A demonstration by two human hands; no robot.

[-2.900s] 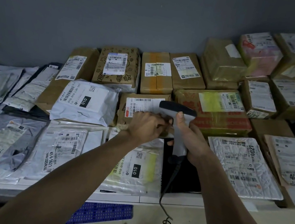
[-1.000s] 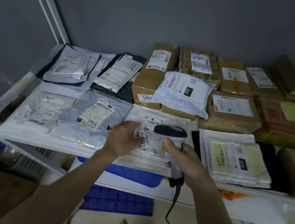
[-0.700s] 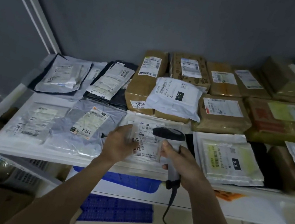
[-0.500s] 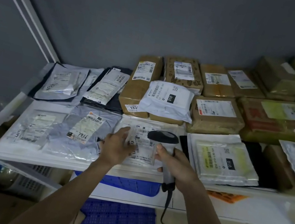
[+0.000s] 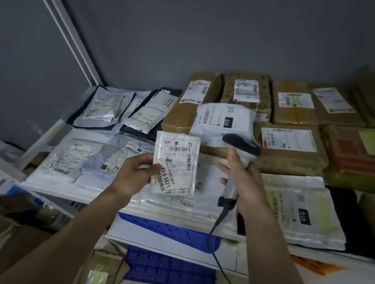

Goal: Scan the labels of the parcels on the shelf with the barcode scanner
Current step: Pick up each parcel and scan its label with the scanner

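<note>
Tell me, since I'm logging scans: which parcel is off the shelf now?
The small white pouch marked 45-6-5621, held upright in the left hand; the others lie flat on the shelf.

a small white plastic mailer pouch (image 5: 175, 164) with a printed barcode label stands upright, raised above the white metal shelf (image 5: 191, 225). a grey-and-black corded handheld barcode scanner (image 5: 240, 151) sits just right of it, head tilted toward the label.
</note>
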